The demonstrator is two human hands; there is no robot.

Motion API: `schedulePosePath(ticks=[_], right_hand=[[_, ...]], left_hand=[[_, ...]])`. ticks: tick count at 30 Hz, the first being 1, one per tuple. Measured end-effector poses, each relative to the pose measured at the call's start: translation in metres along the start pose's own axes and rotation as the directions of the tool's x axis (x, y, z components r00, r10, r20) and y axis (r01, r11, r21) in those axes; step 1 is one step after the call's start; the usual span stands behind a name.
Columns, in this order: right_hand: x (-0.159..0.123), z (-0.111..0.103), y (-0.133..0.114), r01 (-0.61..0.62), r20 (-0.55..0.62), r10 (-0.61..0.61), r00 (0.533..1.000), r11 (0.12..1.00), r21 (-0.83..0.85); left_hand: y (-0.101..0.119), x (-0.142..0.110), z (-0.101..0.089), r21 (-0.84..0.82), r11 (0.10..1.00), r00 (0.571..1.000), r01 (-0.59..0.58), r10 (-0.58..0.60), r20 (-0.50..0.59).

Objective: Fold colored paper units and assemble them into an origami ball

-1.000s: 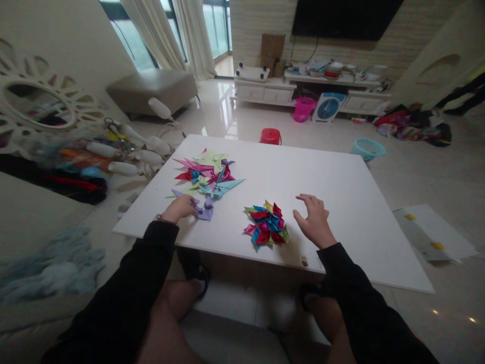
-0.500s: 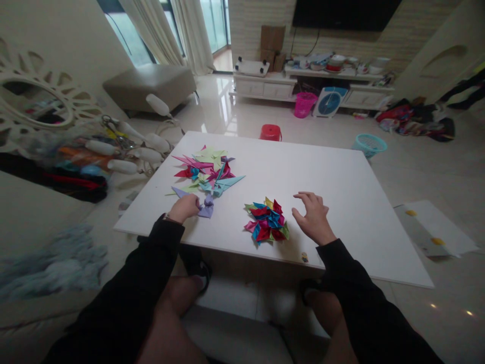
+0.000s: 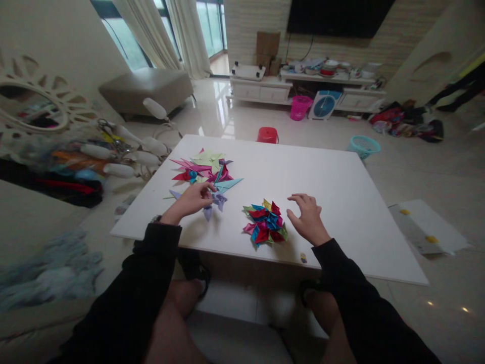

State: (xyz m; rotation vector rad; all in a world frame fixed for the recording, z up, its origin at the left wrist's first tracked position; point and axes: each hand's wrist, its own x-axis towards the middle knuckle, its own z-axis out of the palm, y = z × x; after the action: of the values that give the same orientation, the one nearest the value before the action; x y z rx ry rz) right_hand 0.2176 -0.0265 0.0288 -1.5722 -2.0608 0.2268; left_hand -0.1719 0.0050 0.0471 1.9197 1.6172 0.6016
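My left hand has its fingers closed on a lilac origami piece, which appears raised off the white table with a shadow beneath it. Just beyond that hand lies a loose pile of origami with long points, in pink, pale green and red, with a light blue piece on its near side. To the right of the lilac piece sits a tight heap of shiny folded paper in red, blue, green and yellow. Beside that heap, my right hand hovers with curled, parted fingers and holds nothing.
A small sticker is on the table's near edge. Past the far edge stand a red stool and a turquoise basket. A lamp with white shades is near the left edge. A person's legs show far right.
My left hand has moved right and away from me, shifting the lilac origami piece with it. My right hand keeps nearly the same pose beside the shiny heap. The whole view has shifted slightly.
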Motion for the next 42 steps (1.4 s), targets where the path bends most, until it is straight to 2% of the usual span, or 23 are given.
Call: schedulePosePath(ticks=[4, 8, 12, 18, 22, 26, 29, 32, 35, 42], right_hand=[[0.0, 0.005, -0.013, 0.052, 0.041, -0.054, 0.998, 0.998, 0.044], [0.001, 0.006, -0.026, 0.117, 0.074, -0.126, 0.989, 0.987, 0.115], [0.003, 0.004, -0.033, 0.157, 0.088, -0.174, 0.981, 0.973, 0.171], [0.0, 0.007, -0.033, 0.166, 0.125, -0.192, 0.973, 0.967, 0.193], [-0.001, 0.01, -0.03, 0.158, 0.105, -0.182, 0.978, 0.966, 0.205], [0.001, 0.006, -0.028, 0.128, 0.031, -0.139, 0.99, 0.962, 0.24], [0.002, 0.001, -0.029, 0.097, -0.032, -0.092, 0.995, 0.954, 0.283], [0.002, -0.001, -0.03, 0.075, -0.077, -0.052, 0.996, 0.941, 0.329], [0.002, -0.002, -0.03, 0.078, -0.116, -0.038, 0.993, 0.927, 0.368], [0.002, -0.002, -0.032, 0.08, -0.128, -0.031, 0.991, 0.913, 0.399]], left_hand=[[0.045, 0.004, 0.032, -0.126, 0.984, 0.988, -0.129, 0.138, 0.071], [0.077, 0.006, 0.058, -0.17, 0.945, 0.946, -0.278, 0.3, 0.122], [0.091, 0.009, 0.073, -0.199, 0.917, 0.912, -0.345, 0.378, 0.159], [0.1, 0.012, 0.084, -0.238, 0.892, 0.886, -0.384, 0.429, 0.176], [0.104, 0.012, 0.087, -0.277, 0.886, 0.888, -0.372, 0.426, 0.171], [0.107, 0.011, 0.087, -0.359, 0.888, 0.925, -0.287, 0.354, 0.139], [0.109, 0.011, 0.089, -0.492, 0.854, 0.933, -0.172, 0.302, 0.197], [0.111, 0.011, 0.093, -0.629, 0.775, 0.916, -0.056, 0.29, 0.276], [0.111, 0.012, 0.098, -0.688, 0.725, 0.907, 0.016, 0.278, 0.315], [0.111, 0.013, 0.105, -0.661, 0.749, 0.946, -0.048, 0.246, 0.211]])
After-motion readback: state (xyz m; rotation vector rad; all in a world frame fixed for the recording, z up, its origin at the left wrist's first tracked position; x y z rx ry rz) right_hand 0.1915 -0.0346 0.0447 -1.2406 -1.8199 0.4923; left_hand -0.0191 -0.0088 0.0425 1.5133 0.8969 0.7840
